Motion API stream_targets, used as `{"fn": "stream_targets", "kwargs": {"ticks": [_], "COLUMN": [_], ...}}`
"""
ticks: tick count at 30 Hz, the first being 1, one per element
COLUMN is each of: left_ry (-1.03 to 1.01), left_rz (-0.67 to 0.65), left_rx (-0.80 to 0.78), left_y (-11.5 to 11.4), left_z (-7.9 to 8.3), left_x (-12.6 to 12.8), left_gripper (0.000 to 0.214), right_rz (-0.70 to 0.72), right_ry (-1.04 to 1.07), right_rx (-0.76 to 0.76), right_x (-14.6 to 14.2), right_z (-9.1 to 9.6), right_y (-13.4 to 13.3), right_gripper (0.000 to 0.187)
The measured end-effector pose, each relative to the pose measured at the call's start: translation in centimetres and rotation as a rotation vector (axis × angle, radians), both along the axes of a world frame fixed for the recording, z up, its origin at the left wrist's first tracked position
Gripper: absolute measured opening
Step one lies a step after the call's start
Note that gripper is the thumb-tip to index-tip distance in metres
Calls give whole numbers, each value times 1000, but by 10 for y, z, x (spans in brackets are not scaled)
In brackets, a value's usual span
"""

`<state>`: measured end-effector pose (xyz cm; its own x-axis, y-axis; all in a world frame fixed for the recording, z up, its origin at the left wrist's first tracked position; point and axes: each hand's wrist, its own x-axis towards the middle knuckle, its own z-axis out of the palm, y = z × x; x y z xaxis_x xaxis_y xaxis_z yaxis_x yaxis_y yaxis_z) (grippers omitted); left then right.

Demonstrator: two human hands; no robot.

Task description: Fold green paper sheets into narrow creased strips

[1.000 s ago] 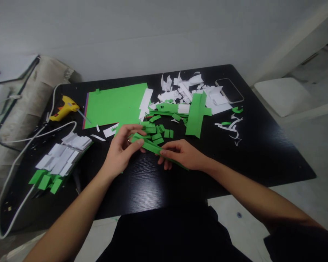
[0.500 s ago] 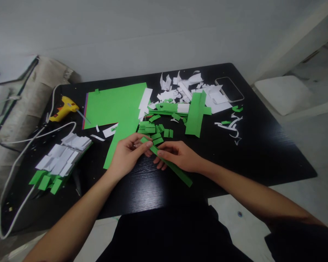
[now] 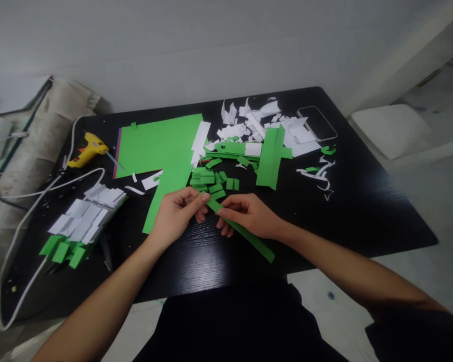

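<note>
A long narrow green paper strip (image 3: pixel 254 243) slants between my hands above the near part of the table. My left hand (image 3: pixel 183 211) pinches its upper end between thumb and fingers. Farther down, my right hand (image 3: pixel 247 215) grips the same strip, with the thumb on top; the lower end sticks out free past it. Just beyond my fingers lie several small folded green paper pieces (image 3: pixel 204 176). Beside my left hand is a large cut green paper sheet (image 3: pixel 171 178). A folded green paper piece (image 3: pixel 271 158) rests past my right hand.
White paper scraps (image 3: pixel 254 120) heap at the back, near a phone (image 3: pixel 317 123). On the left are a yellow glue gun (image 3: pixel 90 151), its looping white cord (image 3: pixel 17 241) and a layered white-and-green paper piece (image 3: pixel 86 218). Curled white strips (image 3: pixel 319 173) lie right on the black table (image 3: pixel 362 211).
The green strip has slid down and to the right through my left fingers, so less of it shows above my left thumb. My right hand has shifted very slightly.
</note>
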<state>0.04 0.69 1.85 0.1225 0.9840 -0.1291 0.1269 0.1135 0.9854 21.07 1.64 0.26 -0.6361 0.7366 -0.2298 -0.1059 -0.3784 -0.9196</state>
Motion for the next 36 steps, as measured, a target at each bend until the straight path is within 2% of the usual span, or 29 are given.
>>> {"fn": "stream_targets", "kwargs": {"ticks": [3,9,17,25,31,36], "left_ry": [38,47,16,67,93,151], "left_rz": [-24,-98,-167,-288,-291,-296], "left_rx": [6,34,99,99,135,225], "left_y": [-2,-8,-10,-14,-14,-14], "left_z": [1,-2,-2,-5,-8,-10], "left_x": [3,8,6,7,5,4], "left_gripper": [31,32,14,19,19,18], "right_rz": [-8,-62,-62,-129,-142,-106], "right_ry": [-2,-30,-14,-85,-111,-100], "right_rx": [1,114,55,227,265,226], "right_x": [-1,0,2,3,4,6], "right_z": [-2,-3,2,3,5,6], "right_y": [0,1,1,4,4,5], "right_gripper": [31,25,32,31,27,27]}}
